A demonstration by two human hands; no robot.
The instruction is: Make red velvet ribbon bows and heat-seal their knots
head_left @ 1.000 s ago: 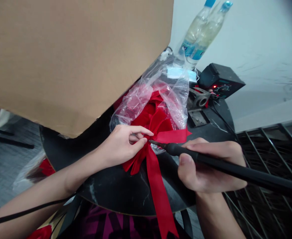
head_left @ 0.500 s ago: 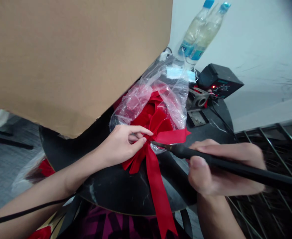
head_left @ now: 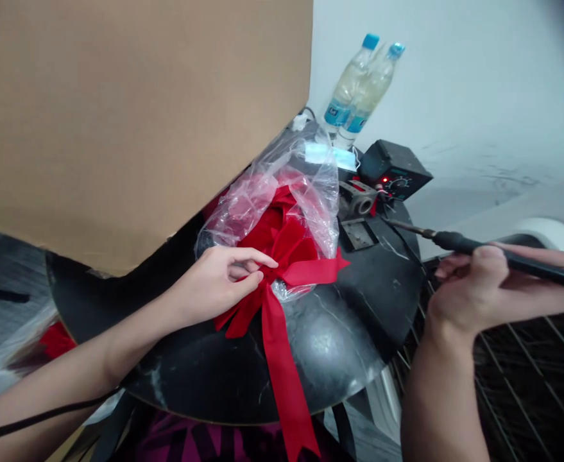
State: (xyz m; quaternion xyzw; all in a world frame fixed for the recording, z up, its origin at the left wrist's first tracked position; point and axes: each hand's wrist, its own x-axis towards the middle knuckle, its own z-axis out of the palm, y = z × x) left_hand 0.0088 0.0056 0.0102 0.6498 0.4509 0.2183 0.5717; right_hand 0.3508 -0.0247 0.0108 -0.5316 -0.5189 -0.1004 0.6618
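Note:
My left hand lies at the centre of a red ribbon bow, thumb and forefinger closed on its gathered middle. One ribbon tail hangs down over the table's front edge; a shorter end points right. Crumpled clear plastic is around the back of the bow. My right hand is off to the right, wrapped around the black handle of a soldering iron. The iron's metal tip points left, apart from the bow, near the soldering station's front.
The soldering station shows a red light, with an iron stand beside it. Two bottles and a blue mask are behind, on the round black table. A large cardboard sheet blocks the left; a wire rack stands right.
My right hand has drawn the soldering iron away from the bow's centre, to the right. My left hand keeps its hold on the bow. The whole view has shifted slightly.

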